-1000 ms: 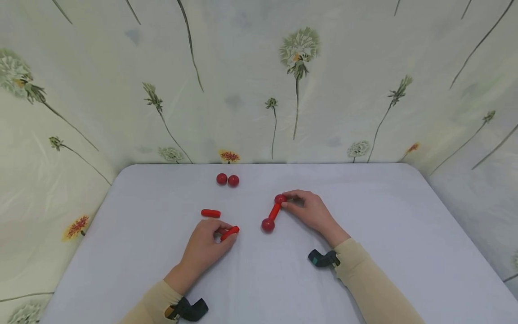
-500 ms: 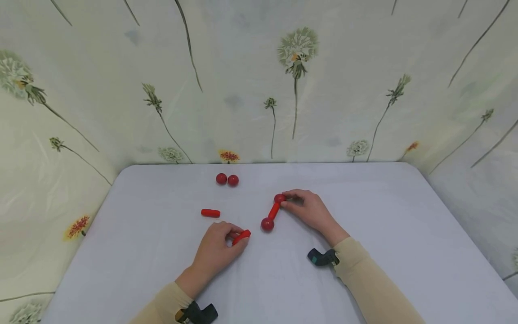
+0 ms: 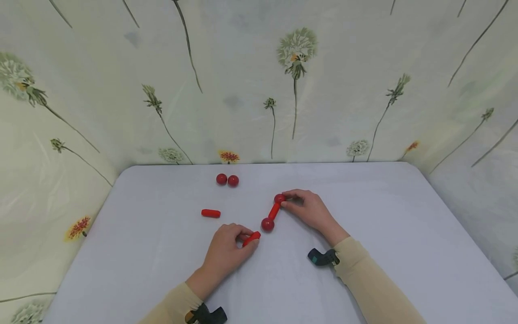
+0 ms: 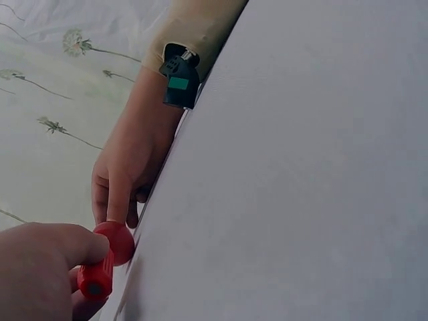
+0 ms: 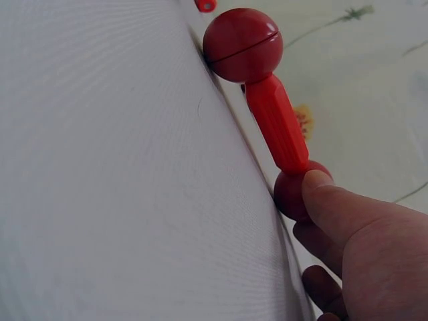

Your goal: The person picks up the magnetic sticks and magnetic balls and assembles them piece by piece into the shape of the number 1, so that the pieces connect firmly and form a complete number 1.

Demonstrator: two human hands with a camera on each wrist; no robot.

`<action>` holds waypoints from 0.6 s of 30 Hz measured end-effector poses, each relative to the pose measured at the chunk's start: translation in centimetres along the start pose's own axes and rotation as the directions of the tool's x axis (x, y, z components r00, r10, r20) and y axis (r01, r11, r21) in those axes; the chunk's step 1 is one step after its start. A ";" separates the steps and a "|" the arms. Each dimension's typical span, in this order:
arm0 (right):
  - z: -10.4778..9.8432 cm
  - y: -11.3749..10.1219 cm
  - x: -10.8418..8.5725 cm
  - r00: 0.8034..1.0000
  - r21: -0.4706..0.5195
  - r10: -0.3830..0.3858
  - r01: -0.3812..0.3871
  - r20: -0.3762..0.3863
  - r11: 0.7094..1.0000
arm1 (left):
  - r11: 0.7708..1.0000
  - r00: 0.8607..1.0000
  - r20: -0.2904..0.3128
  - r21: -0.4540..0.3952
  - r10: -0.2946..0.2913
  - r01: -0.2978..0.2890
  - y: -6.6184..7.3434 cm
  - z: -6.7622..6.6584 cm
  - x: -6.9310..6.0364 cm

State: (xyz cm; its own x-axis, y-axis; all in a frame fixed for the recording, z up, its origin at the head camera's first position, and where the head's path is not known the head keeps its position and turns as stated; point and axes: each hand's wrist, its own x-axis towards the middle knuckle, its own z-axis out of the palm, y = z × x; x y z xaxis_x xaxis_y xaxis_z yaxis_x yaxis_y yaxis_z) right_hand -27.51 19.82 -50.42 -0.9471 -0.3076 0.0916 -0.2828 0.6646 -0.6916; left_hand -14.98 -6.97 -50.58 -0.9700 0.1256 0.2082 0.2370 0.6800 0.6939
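Red rod (image 3: 252,238): was pinched in the left hand (image 3: 225,250), one end bare, over the desk (image 3: 384,202), just beside the near ball (image 3: 267,224). Likely called for a grip set well back from that end and a slow, straight approach. Was matched by the right hand's (image 3: 310,211) pinch on the far ball (image 3: 279,199), best made light and steady against rolling.

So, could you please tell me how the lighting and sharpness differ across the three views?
Head view: fairly even light, the left hand and right hand plainly outlined; left wrist view: noticeably dimmer, the left hand darkened; right wrist view: also dim, though the dark line across the upper red ball reads clearly, and the white cloth shows fine streaks.
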 end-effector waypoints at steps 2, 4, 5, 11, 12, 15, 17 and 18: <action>0.0 0.0 0.0 1.000 0.001 0.000 0.000 0.002 1.000 | 1.000 1.000 -0.006 0.011 -0.001 0.001 0.1 0.2 0.1; 0.0 0.0 0.0 1.000 0.002 0.001 -0.001 0.005 1.000 | 1.000 1.000 -0.010 0.013 0.000 0.000 0.2 0.3 0.2; -0.1 0.0 0.0 1.000 0.003 0.002 -0.002 0.005 1.000 | 1.000 1.000 -0.013 0.016 0.001 -0.001 0.3 0.3 0.2; 0.0 0.0 0.0 1.000 0.008 -0.001 0.001 0.002 1.000 | 0.999 1.000 -0.015 0.038 -0.004 0.004 0.6 0.7 0.5; 0.0 -0.1 0.0 1.000 0.009 -0.001 0.001 0.000 1.000 | 0.999 1.000 -0.014 0.041 -0.005 0.006 0.6 0.7 0.5; 0.0 0.0 0.1 1.000 0.011 -0.002 0.002 -0.001 1.000 | 0.999 1.000 -0.011 0.050 -0.009 0.009 0.6 1.0 0.6; 0.0 0.0 0.1 1.000 0.011 -0.002 0.002 -0.001 1.000 | 0.998 1.000 -0.010 0.059 -0.008 0.008 0.5 1.1 0.7; 0.0 0.0 0.1 1.000 0.010 -0.002 0.002 -0.002 1.000 | 0.998 1.000 -0.010 0.063 -0.007 0.007 0.5 1.1 0.7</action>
State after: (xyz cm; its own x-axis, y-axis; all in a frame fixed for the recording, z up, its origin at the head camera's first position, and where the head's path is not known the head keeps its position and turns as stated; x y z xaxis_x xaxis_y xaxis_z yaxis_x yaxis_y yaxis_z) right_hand -27.59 19.76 -50.43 -0.9468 -0.3076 0.0944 -0.2832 0.6574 -0.6983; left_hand -15.62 -5.71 -50.83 -0.9709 0.1138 0.2105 0.2260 0.7253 0.6503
